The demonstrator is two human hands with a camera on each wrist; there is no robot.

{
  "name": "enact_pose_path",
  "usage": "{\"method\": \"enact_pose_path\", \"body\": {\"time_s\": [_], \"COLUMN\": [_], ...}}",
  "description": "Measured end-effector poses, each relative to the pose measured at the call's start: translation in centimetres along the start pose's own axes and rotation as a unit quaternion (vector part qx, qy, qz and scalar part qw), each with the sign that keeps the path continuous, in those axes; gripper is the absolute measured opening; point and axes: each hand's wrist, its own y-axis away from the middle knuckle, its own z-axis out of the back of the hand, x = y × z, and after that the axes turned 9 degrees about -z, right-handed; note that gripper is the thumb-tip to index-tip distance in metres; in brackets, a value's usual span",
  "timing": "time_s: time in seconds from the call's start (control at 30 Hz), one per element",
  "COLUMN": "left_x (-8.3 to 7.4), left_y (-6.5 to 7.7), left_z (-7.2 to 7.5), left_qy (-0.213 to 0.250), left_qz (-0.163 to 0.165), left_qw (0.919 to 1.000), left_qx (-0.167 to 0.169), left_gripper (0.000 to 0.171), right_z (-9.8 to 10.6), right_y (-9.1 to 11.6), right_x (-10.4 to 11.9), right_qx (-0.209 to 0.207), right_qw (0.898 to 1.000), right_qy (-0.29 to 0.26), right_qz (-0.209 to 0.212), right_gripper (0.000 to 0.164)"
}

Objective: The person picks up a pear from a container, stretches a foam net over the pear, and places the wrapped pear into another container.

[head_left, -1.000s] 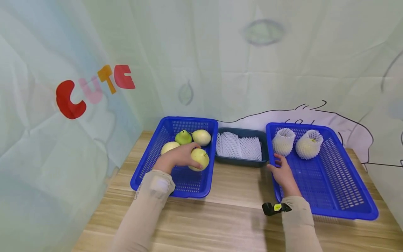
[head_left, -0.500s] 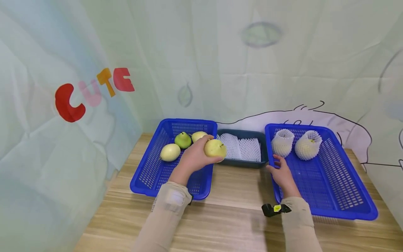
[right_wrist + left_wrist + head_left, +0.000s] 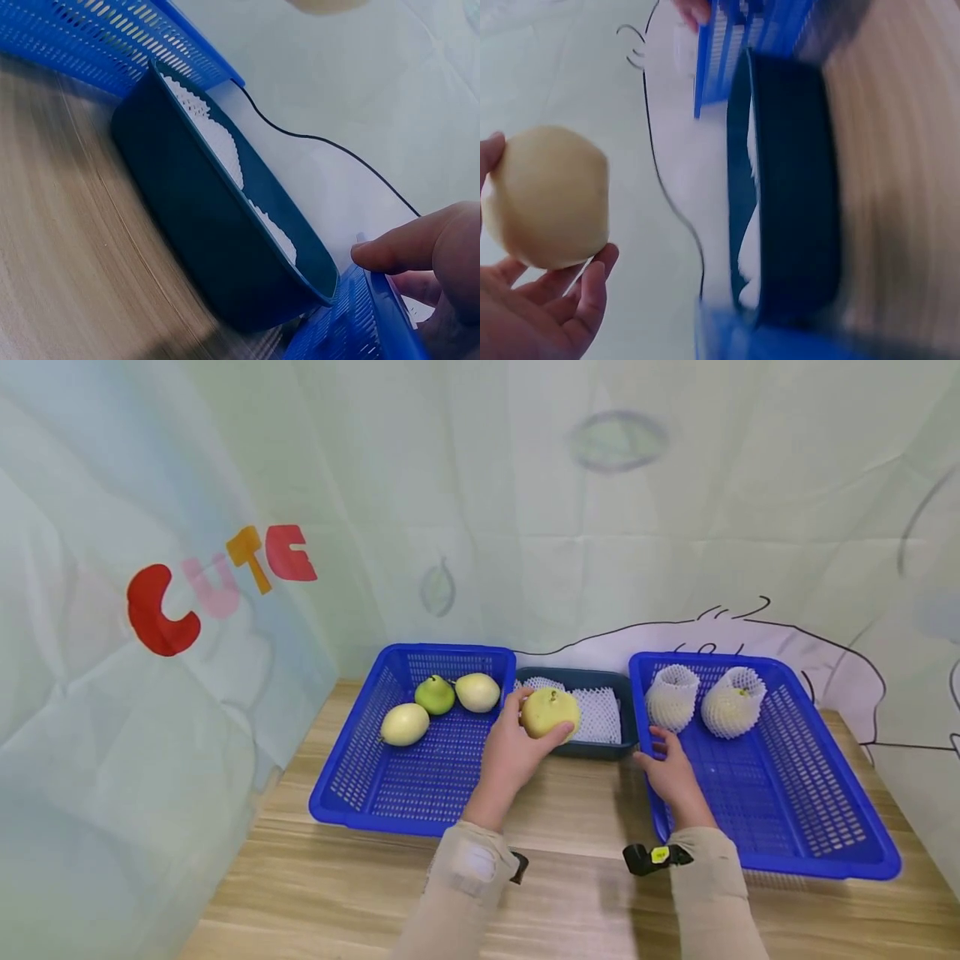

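In the head view my left hand (image 3: 517, 747) holds a yellow pear (image 3: 551, 714) up above the dark green tray (image 3: 592, 749); the left wrist view shows the fingers curled round the pear (image 3: 551, 199). White foam net sleeves (image 3: 597, 714) lie in the tray, partly hidden by the pear. My right hand (image 3: 675, 777) straddles the left rim of the right blue basket (image 3: 780, 860), thumb outside and fingers inside. Two pears in foam nets (image 3: 672, 697) stand in that basket. The left blue basket (image 3: 337, 817) holds a green pear (image 3: 435, 695) and two pale yellow pears (image 3: 405, 724).
A wooden table (image 3: 315, 893) carries the baskets and tray, with the tray between the baskets. Right behind them hangs a printed cloth (image 3: 480, 510). A small black camera (image 3: 648, 858) sits at my right wrist.
My left hand has lifted the yellow pear out of the left basket and carried it right, over the tray. My right hand stays at the right basket's rim.
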Motion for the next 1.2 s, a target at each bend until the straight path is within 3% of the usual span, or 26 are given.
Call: {"method": "enact_pose_path", "body": {"time_s": [0.1,0.37,0.53,0.73,1.2], "left_x": [-0.3,0.0,1.6,3.9,6.4], "left_y": [0.5,1.3,2.0,3.2,4.5], "left_z": [-1.2,-2.8,-4.0,-5.9,-8.2], "left_qy": [0.015,0.048,0.028,0.005,0.009], "left_qz": [0.009,0.031,0.043,0.080,0.100], "left_qw": [0.9997,0.9984,0.9987,0.9967,0.9943], "left_qx": [-0.014,-0.004,-0.001,0.012,0.034], "left_gripper": [0.074,0.072,0.070,0.071,0.066], "right_z": [0.0,-0.1,0.0,0.0,0.1], "right_y": [0.0,0.2,0.1,0.1,0.2], "right_x": [0.1,0.3,0.2,0.1,0.3], "right_qx": [0.001,-0.001,0.001,0.004,0.007], "right_qw": [1.000,1.000,1.000,1.000,1.000], "right_qy": [-0.002,-0.002,-0.004,-0.004,-0.003], "right_qz": [0.003,0.005,0.001,-0.004,-0.001], "right_gripper": [0.057,0.056,0.057,0.057,0.057]}}
